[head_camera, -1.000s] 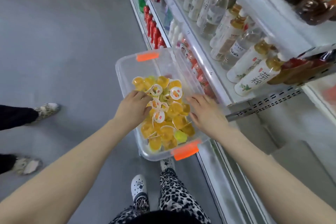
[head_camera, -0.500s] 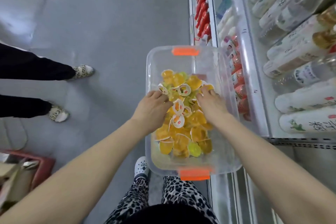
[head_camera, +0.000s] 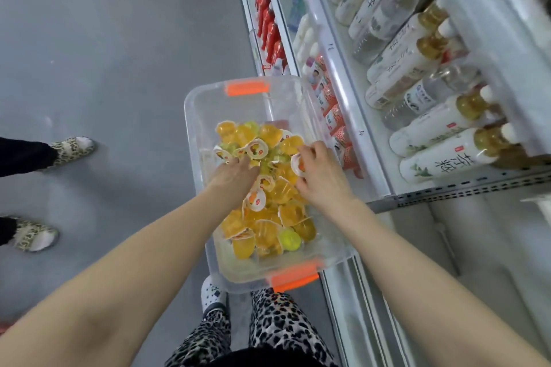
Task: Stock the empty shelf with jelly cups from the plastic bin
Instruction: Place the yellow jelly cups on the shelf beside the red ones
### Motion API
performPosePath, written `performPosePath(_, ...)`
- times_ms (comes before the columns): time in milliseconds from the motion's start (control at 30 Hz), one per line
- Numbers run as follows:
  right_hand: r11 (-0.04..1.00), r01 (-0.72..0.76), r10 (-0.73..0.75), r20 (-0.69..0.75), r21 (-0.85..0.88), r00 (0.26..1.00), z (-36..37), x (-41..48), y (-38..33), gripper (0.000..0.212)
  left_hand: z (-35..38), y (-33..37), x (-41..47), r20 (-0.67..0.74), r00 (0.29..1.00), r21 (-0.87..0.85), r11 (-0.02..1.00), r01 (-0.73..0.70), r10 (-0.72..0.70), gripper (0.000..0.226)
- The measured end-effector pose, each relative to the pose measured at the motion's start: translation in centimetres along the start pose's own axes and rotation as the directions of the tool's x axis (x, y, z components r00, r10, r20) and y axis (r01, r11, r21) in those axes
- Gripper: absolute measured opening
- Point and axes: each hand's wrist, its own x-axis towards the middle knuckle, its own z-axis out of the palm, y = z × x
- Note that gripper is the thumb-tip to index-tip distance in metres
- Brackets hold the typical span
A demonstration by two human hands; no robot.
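hands | right hand [head_camera: 323,177] has moved up the pile; now pinches a white-lidded cup [head_camera: 298,164]; left hand [head_camera: 234,180] dug in, grip unreadable | jelly cups [head_camera: 268,217] all in bin [head_camera: 190,128]; I judge lift-out next

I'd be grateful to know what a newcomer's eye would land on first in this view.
The heap of orange and yellow jelly cups in the clear plastic bin with orange handles, at centre. Both hands are in it: the left hand reaches into the pile, and the right hand seems to have a grip on a white-lidded cup. Rows of pale bottles fill the shelves at right.
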Motion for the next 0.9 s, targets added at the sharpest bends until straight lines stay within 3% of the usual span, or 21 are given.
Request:
performPosePath(167, 0.970, -0.120, 0.144, -0.100, 0.213, 0.984, -2.3, -3.3, -0.8, 0.055, -0.6, 0.0, -0.3, -0.044, 0.999, -0.008, 1.000, 0.014, -0.014, 0.048)
performPosePath(267, 0.943, -0.176, 0.227, -0.158, 0.284, 0.961, -3.6, -5.7, -1.2, 0.054, -1.8, 0.3, -1.3, -0.108, 0.994, -0.056, 0.998, -0.005, -0.001, 0.059)
performPosePath(433, 0.923, -0.209, 0.317, -0.328, 0.323, 0.890, -5.7, -10.8, -1.7, 0.049, -5.7, 0.9, -4.1, -0.262, 0.959, -0.206, 0.964, -0.166, 0.109, 0.058)
performPosePath(600, 0.896, -0.266, 0.415, -0.459, 0.354, 0.786, -8.8, -16.8, -1.2, 0.037, -10.0, 3.3, -7.7, -0.424, 0.857, -0.228, 0.881, -0.414, 0.293, 0.060)
performPosePath(900, 0.845, -0.438, 0.520, -0.666, 0.308, 0.535, -16.0, -30.0, 0.9, 0.033, -16.7, 14.0, -13.5, -0.533, 0.616, -0.112, 0.673, -0.732, 0.581, 0.050)
